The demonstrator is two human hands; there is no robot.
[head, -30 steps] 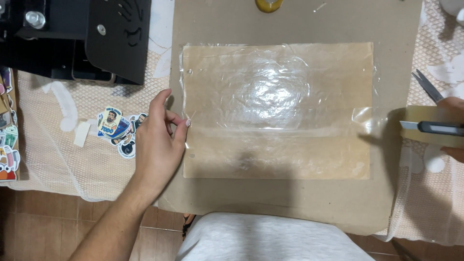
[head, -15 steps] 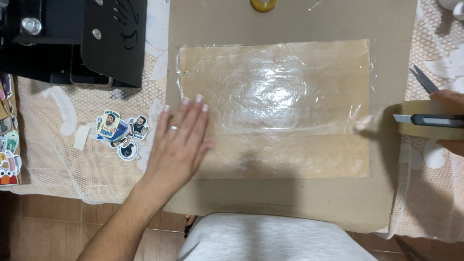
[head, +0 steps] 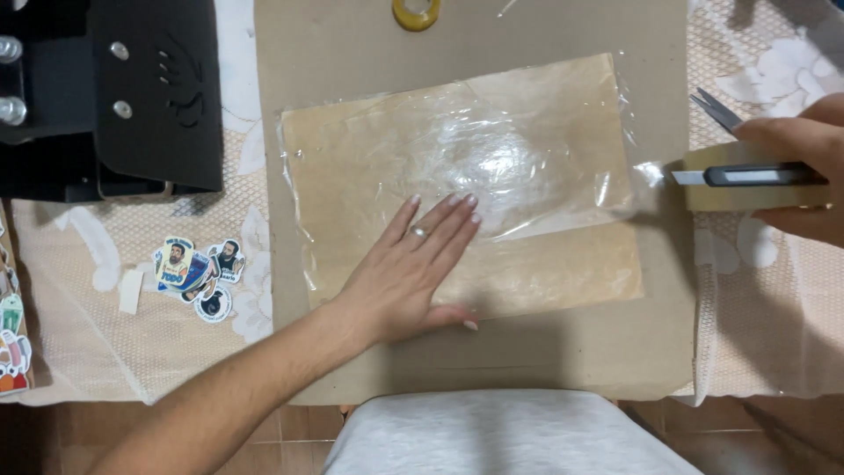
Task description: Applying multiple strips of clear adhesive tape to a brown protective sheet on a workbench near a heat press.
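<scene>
While the cardboard sheet [head: 352, 88] bears the brown paper [head: 563, 264] under clear film [head: 527, 158], the left hand [head: 409, 273] presses flat on it, fingers spread; the right hand [head: 804, 171] pinches a tape roll [head: 730, 180].

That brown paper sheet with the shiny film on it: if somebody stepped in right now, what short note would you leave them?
Left hand: flat, palm down on the brown paper sheet, fingers spread onto the clear film.
Right hand: grips a tape roll and a utility knife at the sheet's right edge.
Sheet lies on a cardboard board.
Done: film covers the sheet's upper part, wrinkled.
Left: lower strip is bare; film seems uncut from the roll.
Nearby: scissors, stickers, yellow tape ring.
</scene>
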